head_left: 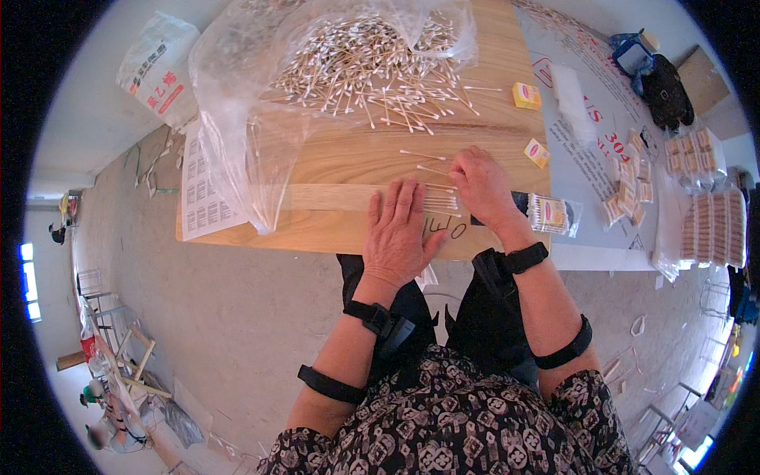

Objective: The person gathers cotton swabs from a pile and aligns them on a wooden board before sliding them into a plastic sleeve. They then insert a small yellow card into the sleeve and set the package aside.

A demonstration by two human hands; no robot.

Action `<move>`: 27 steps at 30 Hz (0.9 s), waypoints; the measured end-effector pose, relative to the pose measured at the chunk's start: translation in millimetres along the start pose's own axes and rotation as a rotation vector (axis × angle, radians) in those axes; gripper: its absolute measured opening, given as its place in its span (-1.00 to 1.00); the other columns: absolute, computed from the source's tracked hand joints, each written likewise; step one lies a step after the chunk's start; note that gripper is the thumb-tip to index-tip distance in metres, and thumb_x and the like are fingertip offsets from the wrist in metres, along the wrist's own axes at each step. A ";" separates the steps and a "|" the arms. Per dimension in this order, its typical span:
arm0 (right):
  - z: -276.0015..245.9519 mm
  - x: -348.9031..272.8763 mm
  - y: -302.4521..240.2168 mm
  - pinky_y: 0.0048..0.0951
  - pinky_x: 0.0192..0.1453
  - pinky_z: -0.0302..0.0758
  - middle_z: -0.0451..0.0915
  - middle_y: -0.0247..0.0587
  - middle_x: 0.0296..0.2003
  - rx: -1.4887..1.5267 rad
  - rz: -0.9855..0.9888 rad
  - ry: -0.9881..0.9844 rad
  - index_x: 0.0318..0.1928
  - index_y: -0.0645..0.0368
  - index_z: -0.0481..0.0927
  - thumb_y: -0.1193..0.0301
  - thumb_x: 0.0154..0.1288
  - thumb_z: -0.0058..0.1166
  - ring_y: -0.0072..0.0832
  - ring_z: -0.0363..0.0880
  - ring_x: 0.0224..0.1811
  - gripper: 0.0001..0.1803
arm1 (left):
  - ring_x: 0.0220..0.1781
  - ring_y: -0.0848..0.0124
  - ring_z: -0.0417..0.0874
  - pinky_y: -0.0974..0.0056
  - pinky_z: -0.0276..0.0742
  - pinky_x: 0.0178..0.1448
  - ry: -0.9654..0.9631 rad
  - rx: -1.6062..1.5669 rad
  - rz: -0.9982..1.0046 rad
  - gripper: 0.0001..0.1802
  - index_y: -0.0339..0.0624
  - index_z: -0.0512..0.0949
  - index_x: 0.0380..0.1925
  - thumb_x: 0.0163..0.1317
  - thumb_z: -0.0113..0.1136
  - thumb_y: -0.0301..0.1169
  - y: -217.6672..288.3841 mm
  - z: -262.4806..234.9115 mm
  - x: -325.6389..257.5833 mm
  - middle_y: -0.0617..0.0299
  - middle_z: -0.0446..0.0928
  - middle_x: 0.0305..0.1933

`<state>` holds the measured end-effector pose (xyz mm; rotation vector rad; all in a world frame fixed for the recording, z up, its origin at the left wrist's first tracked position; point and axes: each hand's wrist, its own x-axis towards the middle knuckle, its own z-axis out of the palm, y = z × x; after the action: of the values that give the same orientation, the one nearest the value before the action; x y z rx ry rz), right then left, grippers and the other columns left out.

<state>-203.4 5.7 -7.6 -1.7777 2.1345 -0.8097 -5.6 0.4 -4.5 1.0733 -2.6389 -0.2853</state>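
My left hand (394, 229) lies flat on the wooden table, fingers stretched out over the left part of a row of cotton swabs (442, 202). The white tips of that row show between my two hands. My right hand (481, 186) is closed, its fingertips pinched at the end of a single cotton swab (431, 169); the exact grip is partly hidden. Another loose swab (422, 154) lies just beyond. Next to my right wrist is a clear bag of cotton swabs (546, 214) with a yellow-and-white label, resting partly on a dark strip.
A big heap of cotton swabs (372, 63) spills from a clear plastic bag (229, 103) at the far side. Two small yellow boxes (526, 96) sit near the table's right edge. Packed swab bundles (631, 186) lie on a grey board to the right. A printed sheet (207, 198) is at left.
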 end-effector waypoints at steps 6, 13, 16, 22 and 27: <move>-2.9 -3.3 -6.7 -0.04 -0.05 0.50 0.55 -0.06 -0.29 0.050 -0.075 -0.027 -0.35 0.17 0.56 0.40 0.22 0.12 -0.03 0.54 -0.10 -0.89 | 0.51 0.03 0.17 -0.11 -0.04 0.56 -0.001 0.001 0.002 -0.14 -0.28 0.26 0.38 0.23 0.14 0.09 0.3 -1.4 0.6 0.01 0.20 0.48; -8.3 -7.1 -7.3 -0.09 -0.06 0.49 0.53 -0.10 -0.31 0.263 -0.095 -0.058 -0.33 0.13 0.60 0.41 0.20 0.14 -0.07 0.54 -0.14 -0.92 | 0.51 0.03 0.18 -0.11 -0.04 0.56 -0.004 0.002 0.006 -0.13 -0.28 0.25 0.38 0.23 0.13 0.10 0.1 -1.0 1.1 0.01 0.20 0.47; -8.1 -6.0 -5.8 -0.17 -0.08 0.48 0.52 -0.13 -0.35 0.237 -0.123 -0.037 -0.33 0.15 0.62 0.45 0.17 0.16 -0.12 0.54 -0.18 -0.93 | 0.52 0.04 0.16 -0.11 -0.05 0.56 0.021 0.014 0.015 -0.12 -0.28 0.24 0.39 0.24 0.11 0.13 -0.6 0.6 0.1 -0.01 0.19 0.48; -6.2 -5.3 -3.5 -0.16 -0.08 0.48 0.53 -0.12 -0.34 0.249 -0.127 -0.032 -0.33 0.17 0.63 0.46 0.16 0.16 -0.11 0.54 -0.18 -0.93 | 0.56 0.06 0.12 -0.11 -0.07 0.57 0.002 0.023 0.011 -0.10 -0.26 0.22 0.41 0.25 0.07 0.17 -1.9 3.3 -0.3 -0.01 0.15 0.52; -2.6 -14.4 -5.3 -0.08 -0.10 0.50 0.55 -0.10 -0.32 0.304 -0.075 0.050 -0.34 0.17 0.61 0.45 0.18 0.14 -0.05 0.55 -0.18 -0.93 | 0.55 0.05 0.13 -0.12 -0.07 0.57 -0.004 0.028 0.011 -0.10 -0.25 0.21 0.41 0.26 0.07 0.15 -1.5 2.0 -0.2 0.00 0.17 0.51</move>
<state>-197.1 19.6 -4.8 -1.7004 1.8626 -1.1393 -5.1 -0.4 -6.9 1.0678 -2.6592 -0.2491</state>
